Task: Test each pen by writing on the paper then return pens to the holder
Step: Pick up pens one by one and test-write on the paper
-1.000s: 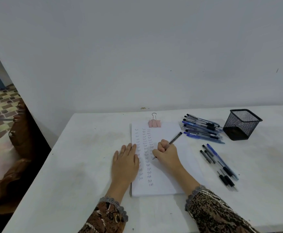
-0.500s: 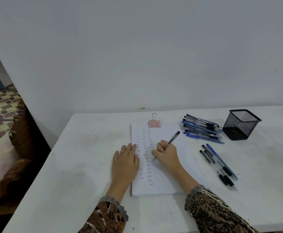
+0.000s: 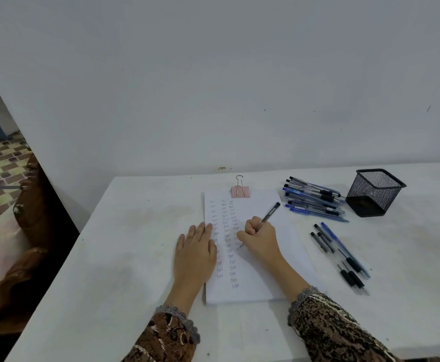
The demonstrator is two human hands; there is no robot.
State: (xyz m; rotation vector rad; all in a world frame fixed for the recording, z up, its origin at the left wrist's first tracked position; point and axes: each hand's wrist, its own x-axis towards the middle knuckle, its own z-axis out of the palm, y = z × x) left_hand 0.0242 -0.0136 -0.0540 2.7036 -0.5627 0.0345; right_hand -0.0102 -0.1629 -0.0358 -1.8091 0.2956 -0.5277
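One holder: a black wire-mesh pen holder (image 3: 375,192) stands upright at the far right of the white table (image 3: 109,257); only its own dark floor shows through the mesh.
Pens outside it: a stack of blue and black pens (image 3: 313,202) lies on the table just left of the holder, their tips towards it. Whether they touch it cannot be told.
Loose pens: a handful of pens (image 3: 344,248) lies side by side nearer the person, right of the paper and apart from it.
Paper: a white sheet (image 3: 286,231) lies at the middle of the table, held at its far edge by a pink binder clip (image 3: 240,191). Columns of the handwritten word "Test" run down its left half.
Right hand: the right hand (image 3: 259,237) has its fingers curled round a dark pen (image 3: 269,212). The tip is on the paper at the third column and the cap end slants far and right.
Left hand: the left hand (image 3: 195,254) lies flat with its fingers straight and together, pressing the paper's left edge.
Since a second ago: the pen's cap end sits slightly further left and the right hand writes at much the same spot. The left hand, the holder and both groups of pens have not moved.
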